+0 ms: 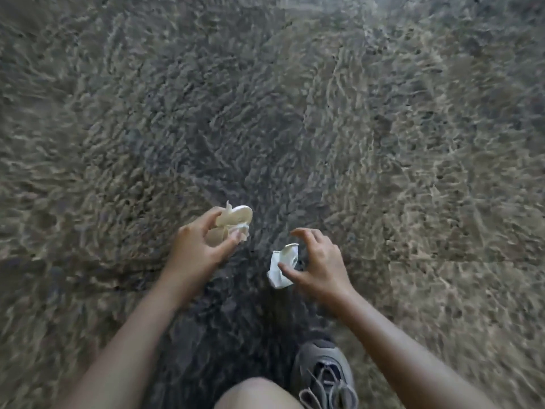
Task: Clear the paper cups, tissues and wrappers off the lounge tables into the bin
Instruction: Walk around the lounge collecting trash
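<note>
**Crushed cup (234,218) and crumpled cup (275,273) above blurred carpet (413,143)**

Left hand (196,249) pinches the crushed cup, partly hiding it; right hand (320,262) curls round the crumpled cup, thumb touching, grip unclear; shoe (323,376) cut off below.

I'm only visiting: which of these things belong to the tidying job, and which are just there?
Part of the job:
- crushed paper cup, gripped by the left hand
- crumpled white paper at the right hand; whether it is gripped is unclear

Just there:
- carpet
- grey shoe
- bare knee
</note>
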Available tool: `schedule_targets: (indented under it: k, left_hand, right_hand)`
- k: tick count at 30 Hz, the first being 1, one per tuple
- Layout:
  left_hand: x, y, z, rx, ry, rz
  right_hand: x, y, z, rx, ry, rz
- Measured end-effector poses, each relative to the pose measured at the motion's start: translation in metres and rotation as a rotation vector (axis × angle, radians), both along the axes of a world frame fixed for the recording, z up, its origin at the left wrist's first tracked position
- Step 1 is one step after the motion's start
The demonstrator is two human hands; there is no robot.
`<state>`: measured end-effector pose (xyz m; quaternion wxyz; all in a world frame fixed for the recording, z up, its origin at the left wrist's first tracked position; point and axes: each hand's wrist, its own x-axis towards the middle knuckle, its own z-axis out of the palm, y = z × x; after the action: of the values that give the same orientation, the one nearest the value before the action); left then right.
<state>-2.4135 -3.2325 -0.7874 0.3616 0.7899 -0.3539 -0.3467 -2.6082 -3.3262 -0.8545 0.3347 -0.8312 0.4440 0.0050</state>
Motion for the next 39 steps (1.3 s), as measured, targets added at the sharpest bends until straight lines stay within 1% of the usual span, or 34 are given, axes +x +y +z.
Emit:
schedule_targets:
  k: [2,4,8,12,16,19,23,25,28,33,39]
  left_hand:
    - [0.0,-0.001,-0.027,0.006,-0.03,-0.004]
    - [0.0,0.0,-0.042,-0.004,-0.047,-0.013]
    - [0.0,0.002,-0.049,-0.019,-0.08,-0.054]
    - [-0.004,0.002,-0.051,-0.038,-0.081,-0.072]
    - [-0.002,-0.003,-0.051,-0.06,-0.047,-0.046]
    - [0.001,-0.011,-0.029,-0.104,-0.026,0.009]
    - [-0.007,-0.027,0.044,-0.177,0.022,0.029]
    - [-0.016,-0.036,0.092,-0.207,0.103,0.031]
    - [-0.03,-0.05,0.173,-0.249,0.098,-0.016]
    - [-0.055,-0.07,0.345,-0.257,0.097,-0.111]
    - [-0.108,-0.064,0.572,-0.275,0.004,-0.346]
  right_hand:
    - [0.002,0.003,-0.022,-0.034,0.027,-0.019]
    - [0.004,0.007,-0.033,-0.021,0.052,-0.028]
    - [0.012,0.012,-0.039,0.007,0.066,-0.059]
    - [0.018,0.012,-0.04,0.045,0.034,-0.068]
    - [0.021,0.005,-0.032,0.07,-0.06,-0.074]
    - [0.021,-0.009,0.001,0.015,-0.183,-0.145]
    - [0.016,-0.026,0.092,-0.035,-0.336,-0.269]
    - [0.011,-0.032,0.146,-0.071,-0.378,-0.287]
    - [0.001,-0.039,0.231,-0.1,-0.409,-0.311]
    - [-0.038,-0.043,0.402,-0.189,-0.451,-0.391]
    - [-0.113,-0.009,0.631,-0.294,-0.509,-0.556]
